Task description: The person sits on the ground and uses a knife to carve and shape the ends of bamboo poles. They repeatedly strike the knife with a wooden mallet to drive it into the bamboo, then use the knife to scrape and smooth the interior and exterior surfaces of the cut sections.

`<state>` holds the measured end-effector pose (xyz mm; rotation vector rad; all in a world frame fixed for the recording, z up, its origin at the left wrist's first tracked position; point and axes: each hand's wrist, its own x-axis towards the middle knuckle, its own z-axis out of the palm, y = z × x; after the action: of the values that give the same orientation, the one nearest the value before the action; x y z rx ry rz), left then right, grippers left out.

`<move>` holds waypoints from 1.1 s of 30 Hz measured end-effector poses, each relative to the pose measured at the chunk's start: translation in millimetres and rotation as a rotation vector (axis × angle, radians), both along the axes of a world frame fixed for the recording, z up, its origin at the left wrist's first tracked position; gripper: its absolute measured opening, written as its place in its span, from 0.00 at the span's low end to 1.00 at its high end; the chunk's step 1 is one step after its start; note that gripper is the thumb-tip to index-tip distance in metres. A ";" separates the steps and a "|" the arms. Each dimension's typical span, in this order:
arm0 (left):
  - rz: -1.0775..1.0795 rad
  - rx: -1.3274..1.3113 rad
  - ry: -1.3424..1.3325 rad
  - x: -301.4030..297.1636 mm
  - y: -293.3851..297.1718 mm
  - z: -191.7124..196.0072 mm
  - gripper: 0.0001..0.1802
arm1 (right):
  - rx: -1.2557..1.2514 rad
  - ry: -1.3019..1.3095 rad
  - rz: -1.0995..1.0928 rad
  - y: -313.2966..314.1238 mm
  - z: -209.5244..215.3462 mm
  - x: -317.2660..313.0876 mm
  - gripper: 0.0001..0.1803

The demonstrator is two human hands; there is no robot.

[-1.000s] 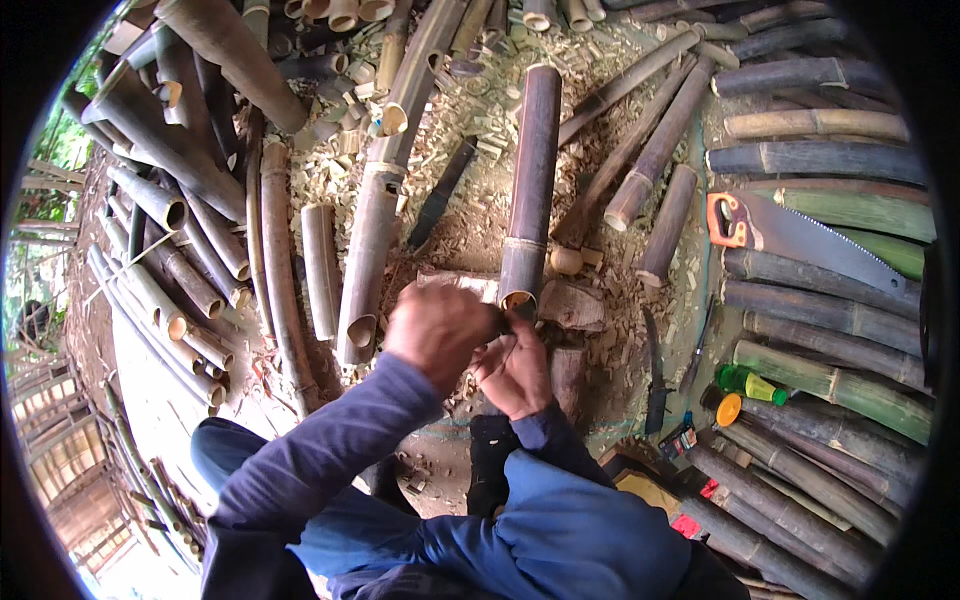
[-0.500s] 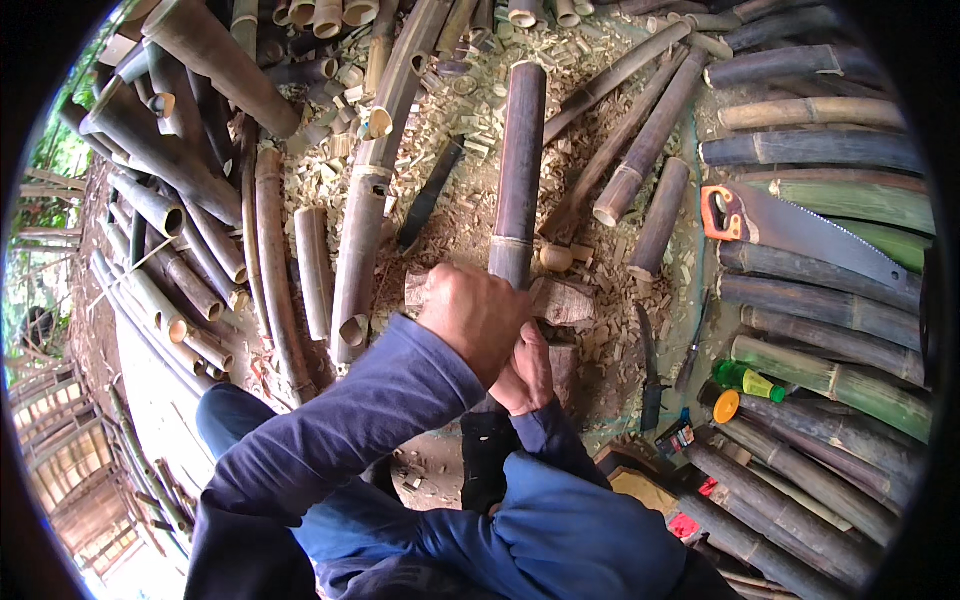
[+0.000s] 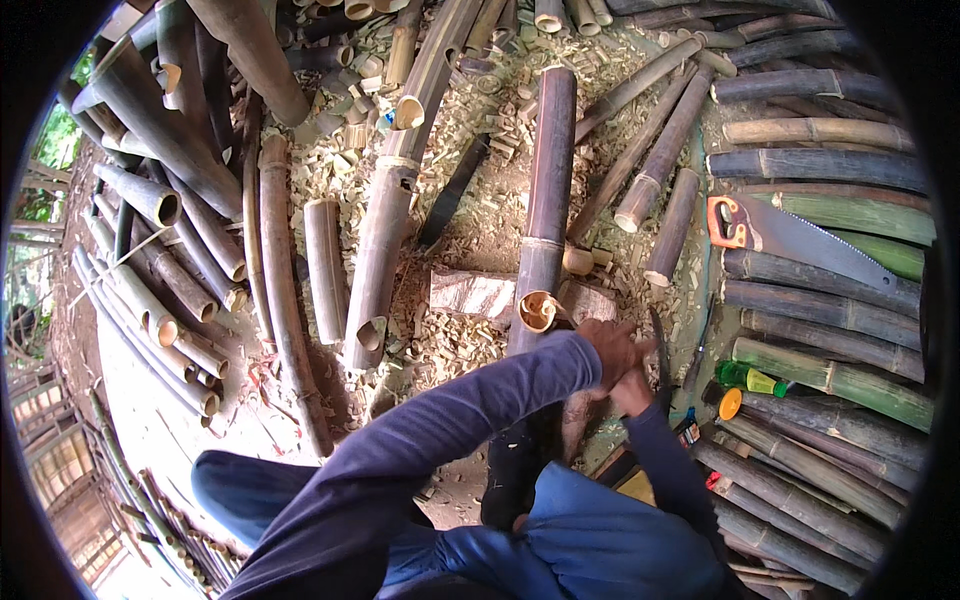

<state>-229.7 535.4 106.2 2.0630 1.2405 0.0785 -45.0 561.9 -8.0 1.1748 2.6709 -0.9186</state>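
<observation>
A dark bamboo tube (image 3: 552,170) lies lengthwise before me, propped on a pale wood block (image 3: 472,292). Near its close end is a round carved hole (image 3: 538,310) with curled, light-coloured shavings in it. My left arm reaches across the tube, and my left hand (image 3: 606,350) is closed just to the right of the hole. Directly below and touching it is my right hand (image 3: 630,388), also closed. A thin strip or tool end shows between the hole and my left hand; what both hands grip is mostly hidden and slightly blurred.
Bamboo poles (image 3: 835,165) are stacked on the right, with a handsaw (image 3: 800,238) on top. A knife (image 3: 660,345) and a green bottle (image 3: 748,378) lie nearby. Another notched bamboo pole (image 3: 382,215) and a dark tool (image 3: 455,190) lie left amid wood chips (image 3: 400,290).
Both hands have moved right, off the bamboo tube, and the carved hole with its shavings is now uncovered. The whole view has shifted slightly.
</observation>
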 end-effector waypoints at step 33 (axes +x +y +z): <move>1.219 0.474 -0.846 -45.9 -7.5 -14.8 0.51 | 0.396 -0.137 0.752 88.9 139.6 -173.8 0.19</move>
<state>-275.6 527.9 91.4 1.0064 1.7384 1.7052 -218.8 650.8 131.6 0.1700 2.8675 -0.1878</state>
